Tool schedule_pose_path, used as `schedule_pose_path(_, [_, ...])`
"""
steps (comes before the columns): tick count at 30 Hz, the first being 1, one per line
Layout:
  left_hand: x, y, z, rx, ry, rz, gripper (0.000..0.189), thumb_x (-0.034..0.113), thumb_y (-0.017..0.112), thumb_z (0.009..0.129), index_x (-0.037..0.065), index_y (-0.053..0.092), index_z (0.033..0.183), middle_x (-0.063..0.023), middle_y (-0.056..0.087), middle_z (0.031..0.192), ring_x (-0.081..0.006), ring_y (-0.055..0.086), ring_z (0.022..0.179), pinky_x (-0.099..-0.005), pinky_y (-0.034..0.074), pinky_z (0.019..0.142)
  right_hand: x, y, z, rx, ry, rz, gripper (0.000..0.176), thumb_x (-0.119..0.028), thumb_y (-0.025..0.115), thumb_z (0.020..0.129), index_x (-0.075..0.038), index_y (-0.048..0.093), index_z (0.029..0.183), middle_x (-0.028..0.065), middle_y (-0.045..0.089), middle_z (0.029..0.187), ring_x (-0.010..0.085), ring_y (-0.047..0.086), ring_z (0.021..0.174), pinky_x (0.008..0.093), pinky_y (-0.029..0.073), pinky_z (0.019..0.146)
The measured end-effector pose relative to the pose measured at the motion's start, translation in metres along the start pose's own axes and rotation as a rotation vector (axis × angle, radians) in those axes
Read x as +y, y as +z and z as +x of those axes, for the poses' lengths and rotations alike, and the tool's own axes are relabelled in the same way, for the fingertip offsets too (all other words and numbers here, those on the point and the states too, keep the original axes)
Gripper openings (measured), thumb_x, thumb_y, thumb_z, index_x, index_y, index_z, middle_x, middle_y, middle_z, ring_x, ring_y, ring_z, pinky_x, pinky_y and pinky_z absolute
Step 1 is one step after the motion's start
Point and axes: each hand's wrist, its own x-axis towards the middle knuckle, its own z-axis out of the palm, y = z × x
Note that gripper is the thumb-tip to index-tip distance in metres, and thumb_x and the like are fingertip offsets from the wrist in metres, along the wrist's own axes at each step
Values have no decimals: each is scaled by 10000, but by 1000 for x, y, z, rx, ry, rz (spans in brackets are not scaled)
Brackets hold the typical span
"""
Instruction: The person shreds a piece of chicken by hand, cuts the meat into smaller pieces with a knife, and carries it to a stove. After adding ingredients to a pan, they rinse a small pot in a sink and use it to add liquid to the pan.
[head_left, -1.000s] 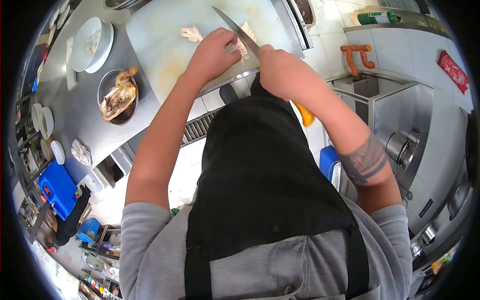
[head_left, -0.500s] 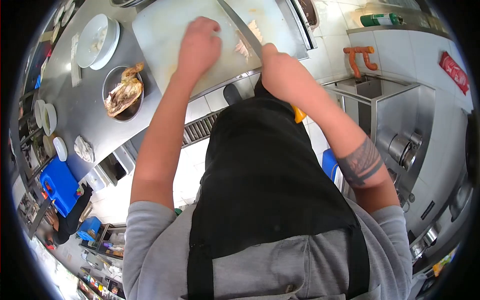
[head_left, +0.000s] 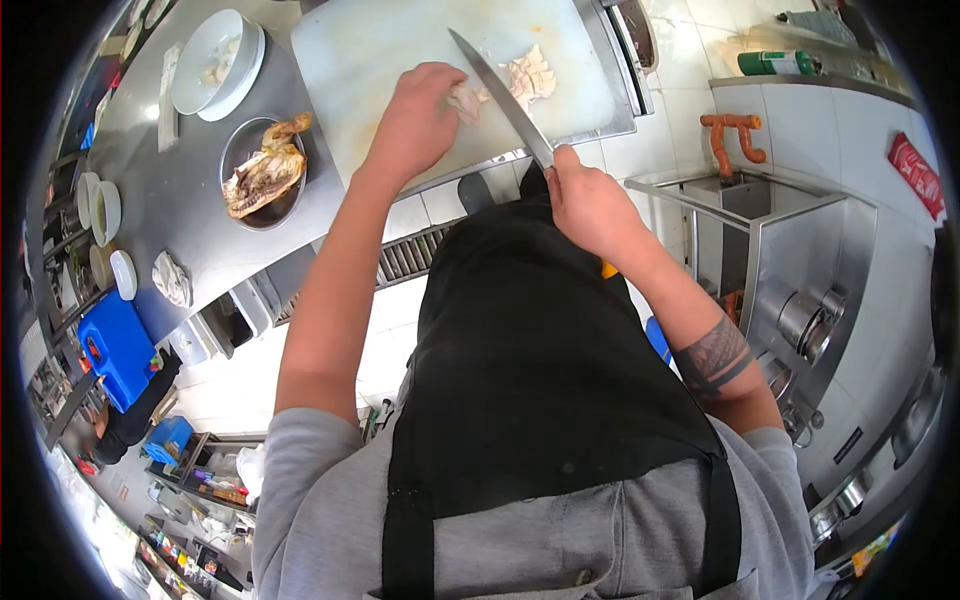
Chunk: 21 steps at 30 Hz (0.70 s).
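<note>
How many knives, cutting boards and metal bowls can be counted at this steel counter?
long steel knife: 1
white plastic cutting board: 1
round metal bowl with roasted chicken: 1
Total: 3

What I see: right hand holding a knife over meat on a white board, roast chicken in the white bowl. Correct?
Not quite: the head view shows the roast chicken in the dark round pan, beside the white bowl. The right hand does hold the knife over meat on the white board.
</note>
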Motion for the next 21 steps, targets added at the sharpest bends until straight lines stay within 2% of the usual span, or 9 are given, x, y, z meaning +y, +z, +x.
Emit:
schedule_pose_path(1, [1,2,-2,104,-70,-4,329,59,674,881,44,692,1209,-113,671,1263,-324,608,1215,-416,521,1036,-4,-3,-1,-16,-12,-23,157,-121,501,1030,28,463,1000,307,683,783,499,688,743,599,541,672])
schedule_pose_path(5, [2,6,-7,45,-170,-46,264,91,680,898,42,697,1157,-111,671,1256,-319,637,1167,-415,539,995,-24,-30,-2,-89,-26,-179,108,-76,506,982,26,497,1018,291,696,796,476,707,768,580,557,702])
schedule_pose_path(7, [4,7,-10,80,-51,41,237,133,686,916,48,702,1136,-107,674,1240,-320,652,1124,-409,539,976,-31,-41,-6,-110,-29,-212,113,-60,503,967,27,510,1038,286,702,802,469,714,784,572,564,714])
schedule_pose_path(15, [-8,8,-1,41,18,26,204,169,697,923,42,718,1081,-98,702,1164,-319,669,1081,-396,550,946,-36,-46,0,-220,-23,-279,166,-26,482,945,41,530,1089,289,724,886,455,731,861,558,576,756])
schedule_pose_path(17, [-11,6,-2,-1,0,13,201,171,699,925,41,721,1077,-102,705,1150,-322,676,1058,-392,554,935,-20,-17,9,-136,-32,-195,132,-33,471,959,41,494,1066,313,700,863,506,695,843,601,543,761])
schedule_pose_path(21, [-7,4,-4,13,-31,-40,196,168,697,938,34,715,1080,-106,706,1120,-318,690,1002,-385,563,904,-16,-3,46,-66,-91,-111,154,-24,474,944,49,500,1078,308,705,880,495,700,888,590,547,785])
